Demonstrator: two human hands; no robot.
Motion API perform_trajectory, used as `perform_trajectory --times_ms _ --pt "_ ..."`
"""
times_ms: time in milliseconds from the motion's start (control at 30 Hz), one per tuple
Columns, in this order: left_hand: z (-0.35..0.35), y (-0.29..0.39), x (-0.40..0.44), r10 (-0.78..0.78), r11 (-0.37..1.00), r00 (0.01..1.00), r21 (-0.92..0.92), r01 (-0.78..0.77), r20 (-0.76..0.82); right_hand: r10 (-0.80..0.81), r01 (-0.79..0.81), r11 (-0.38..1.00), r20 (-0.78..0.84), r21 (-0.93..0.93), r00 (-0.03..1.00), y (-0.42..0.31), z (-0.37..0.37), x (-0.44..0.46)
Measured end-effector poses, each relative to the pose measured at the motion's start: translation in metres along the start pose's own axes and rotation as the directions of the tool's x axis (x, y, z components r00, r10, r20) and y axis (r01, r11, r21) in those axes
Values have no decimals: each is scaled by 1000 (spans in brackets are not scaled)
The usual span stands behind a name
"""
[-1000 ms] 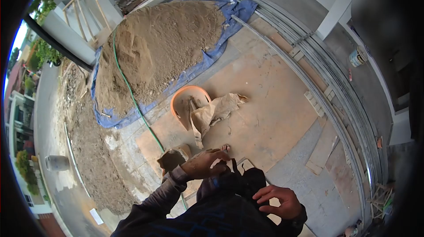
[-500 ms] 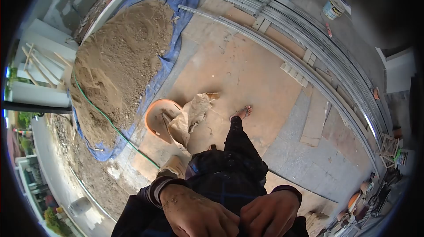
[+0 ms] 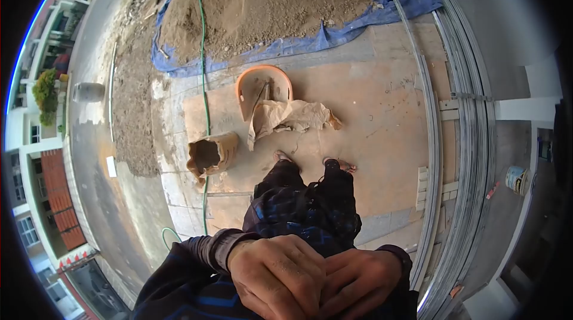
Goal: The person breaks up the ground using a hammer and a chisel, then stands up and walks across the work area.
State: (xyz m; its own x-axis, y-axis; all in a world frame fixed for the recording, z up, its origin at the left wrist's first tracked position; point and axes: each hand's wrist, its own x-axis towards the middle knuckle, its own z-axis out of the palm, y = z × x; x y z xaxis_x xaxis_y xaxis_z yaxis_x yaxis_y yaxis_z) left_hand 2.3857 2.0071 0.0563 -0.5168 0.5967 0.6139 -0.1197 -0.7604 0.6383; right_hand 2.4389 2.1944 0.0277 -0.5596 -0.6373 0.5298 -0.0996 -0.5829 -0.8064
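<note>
My left hand (image 3: 277, 275) and my right hand (image 3: 360, 279) meet in front of my dark shirt at the bottom of the view. Both have bent fingers pressed together, and the backs of the hands hide whatever is between them. Beyond my bare feet lies a crumpled brown paper sheet (image 3: 292, 118), partly over an orange-rimmed tub (image 3: 240, 88) with a stick-like tool in it. Left of my legs, an open paper bag (image 3: 227, 147) lies near the green hose.
A sand heap (image 3: 268, 7) on a blue tarp (image 3: 334, 36) spans the top. The green hose (image 3: 205, 93) runs down the left. Long metal profiles (image 3: 471, 159) lie along the right, with a bucket (image 3: 516, 180) beyond them.
My hands, apart a second ago, have come together at my front and stay there. The view has swung, and both my feet now stand side by side near the paper sheet.
</note>
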Motion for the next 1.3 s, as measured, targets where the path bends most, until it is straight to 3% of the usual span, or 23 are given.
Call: perform_trajectory --times_ms 67,133,267,333,433,467,500,600,667,700,767,800,833,867,900,933,967,1033,1100,1167,1233,1267,1300 --pt "-4 14 -13 289 949 914 212 -234 -286 50 -53 998 82 27 995 14 -4 47" --pt "-21 38 -38 329 928 896 278 -248 -297 -27 42 996 168 -84 985 31 -3 98" --pt "-43 80 -66 487 851 780 416 -322 -393 32 -11 991 165 -130 986 76 29 151" --pt "-53 96 -85 556 807 712 485 -337 -430 -189 184 979 -58 -92 980 101 44 169" --pt "-62 119 -107 583 794 607 539 -282 -540 -80 88 994 -115 66 990 130 40 204" --pt "-64 126 -112 565 813 581 515 -272 -585 10 -25 995 154 95 988 137 19 188" --pt "-66 129 -120 543 833 553 487 -262 -632 41 -62 989 152 136 987 150 20 195" --pt "-73 133 -134 607 792 481 531 -301 -633 31 -15 973 -69 228 997 172 46 218" --pt "-76 134 -140 681 727 444 609 -317 -582 16 83 977 -456 197 890 176 74 238" --pt "-79 134 -141 720 688 429 645 -333 -546 31 77 973 -453 219 891 181 64 245" --pt "-87 133 -144 798 592 401 709 -382 -450 -41 7 959 112 284 993 186 29 255" --pt "-92 132 -145 833 540 387 734 -412 -396 -43 9 963 119 271 992 192 43 256" --pt "-97 131 -145 858 497 376 749 -438 -350 -139 184 973 -285 139 948 201 72 253" --pt "-101 130 -145 878 460 364 756 -466 -310 -266 294 954 -623 -60 735 206 86 251" --pt "-106 130 -145 896 425 347 758 -495 -276 -278 283 955 -615 -92 738 206 71 251" --pt "-112 129 -144 911 396 328 750 -530 -250 -206 248 965 -328 91 922 205 45 250" --pt "-118 129 -144 919 382 315 734 -561 -238 -139 132 960 13 246 990 201 27 251" --pt "-128 129 -138 930 365 283 690 -626 -235 -72 84 983 -77 165 994 196 29 253" --pt "-127 140 -143 772 623 479 648 -438 -419 58 -53 977 -17 207 998 196 20 249" --pt "-134 131 -154 795 584 461 703 -406 -394 171 -182 969 74 170 982 203 1 235" --pt "-151 132 -176 689 535 646 832 -147 -328 408 -424 896 134 130 903 227 -25 219" --pt "-152 120 -185 673 594 529 804 31 -517 528 -541 834 129 110 840 246 -41 208" --pt "-149 100 -197 646 655 360 731 190 -673 765 -770 633 93 76 638 268 -62 192"
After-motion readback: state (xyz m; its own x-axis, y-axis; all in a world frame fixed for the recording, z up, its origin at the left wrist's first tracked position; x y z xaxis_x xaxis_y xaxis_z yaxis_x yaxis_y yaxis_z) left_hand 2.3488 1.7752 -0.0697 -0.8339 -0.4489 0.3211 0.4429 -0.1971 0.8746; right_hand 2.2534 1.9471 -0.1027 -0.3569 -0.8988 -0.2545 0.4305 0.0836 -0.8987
